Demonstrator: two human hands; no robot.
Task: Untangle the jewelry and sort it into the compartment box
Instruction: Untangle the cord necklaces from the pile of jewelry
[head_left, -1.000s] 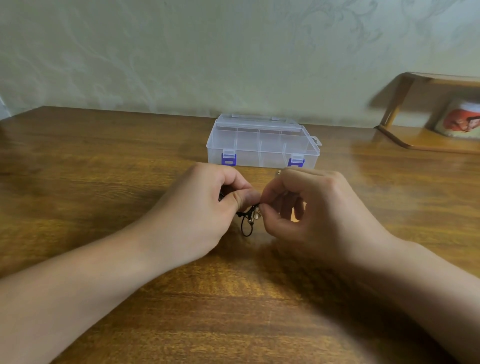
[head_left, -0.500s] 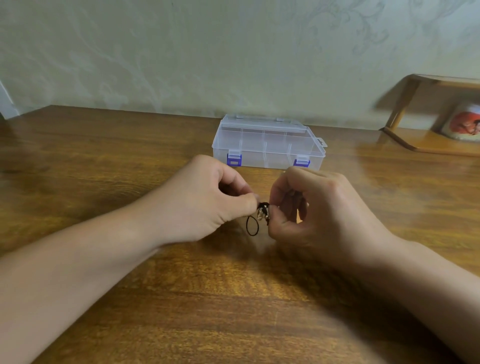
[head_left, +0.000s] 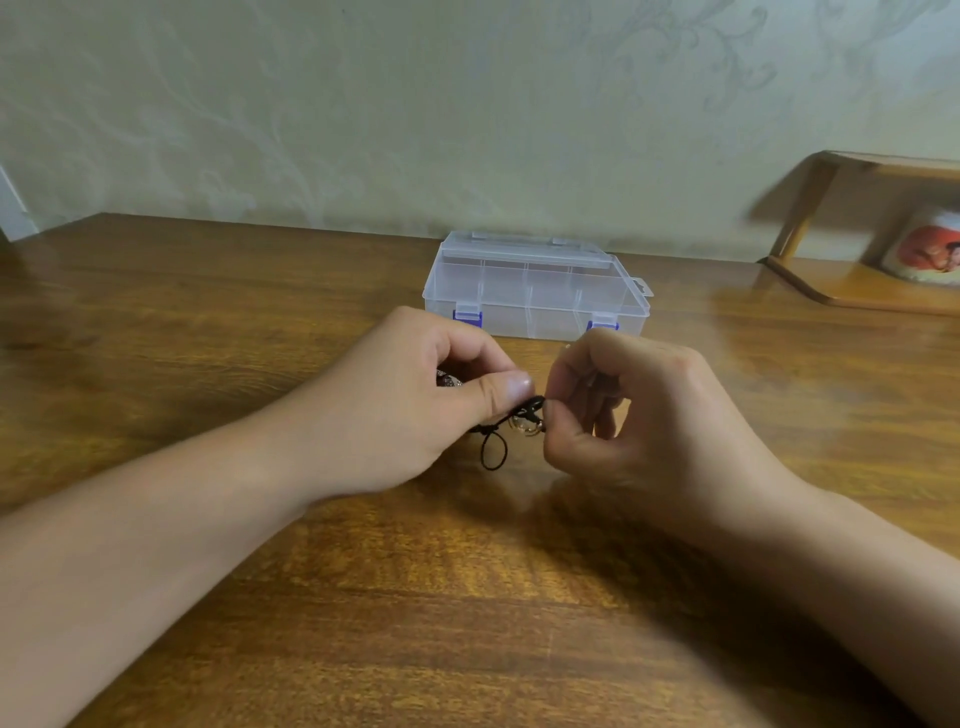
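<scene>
Both hands are close together above the counter (head_left: 208, 322). The left hand (head_left: 395, 410) and the right hand (head_left: 639, 415) each pinch the tangled jewelry (head_left: 522, 418) between them. A small black loop hangs down from it. The clear compartment box (head_left: 535, 286) sits shut just behind the hands.

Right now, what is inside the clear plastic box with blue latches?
Through the lid of the clear plastic compartment box, only divider walls show; the compartments look empty. The front row's floor is partly hidden behind the left hand and right hand.
</scene>
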